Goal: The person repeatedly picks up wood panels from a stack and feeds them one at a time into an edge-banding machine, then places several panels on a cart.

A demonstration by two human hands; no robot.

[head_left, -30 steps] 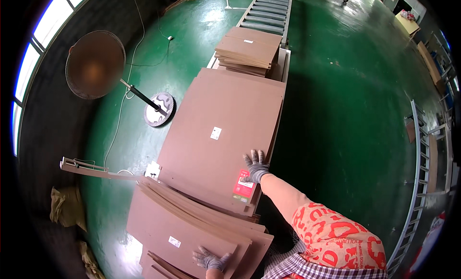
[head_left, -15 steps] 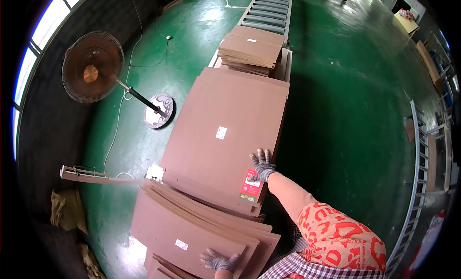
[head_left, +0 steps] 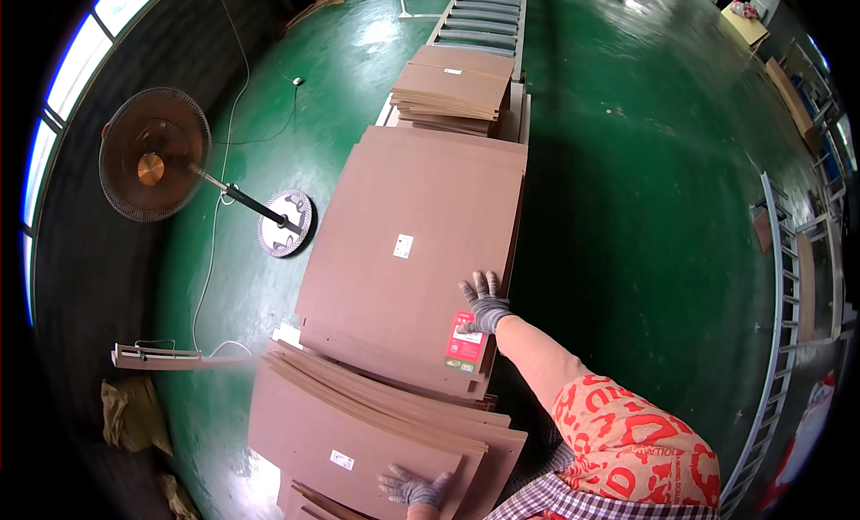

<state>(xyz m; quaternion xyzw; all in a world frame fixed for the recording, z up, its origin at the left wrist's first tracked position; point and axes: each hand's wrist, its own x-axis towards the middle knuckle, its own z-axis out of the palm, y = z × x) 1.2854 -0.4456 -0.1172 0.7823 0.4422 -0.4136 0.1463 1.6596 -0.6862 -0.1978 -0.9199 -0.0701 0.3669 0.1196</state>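
My right hand, in a grey striped glove, lies flat with fingers spread on the right edge of a large brown board. Its thumb overlaps a red and white label on that board. A small white sticker marks the board's middle. Closer to me, my gloved left hand rests with outstretched fingers on the top panel of a stack of brown boards. That stack is fanned, its edges uneven, and a white sticker is on its top panel.
Beyond the large board sits a smaller stack of brown boards, before a roller conveyor. A standing fan with a round base and trailing cable occupies the left. A metal ladder-like frame is at the right, on green floor.
The view has turned slightly, so the surroundings sit a little differently in the picture. Both hands stay flat in the same places on the boards.
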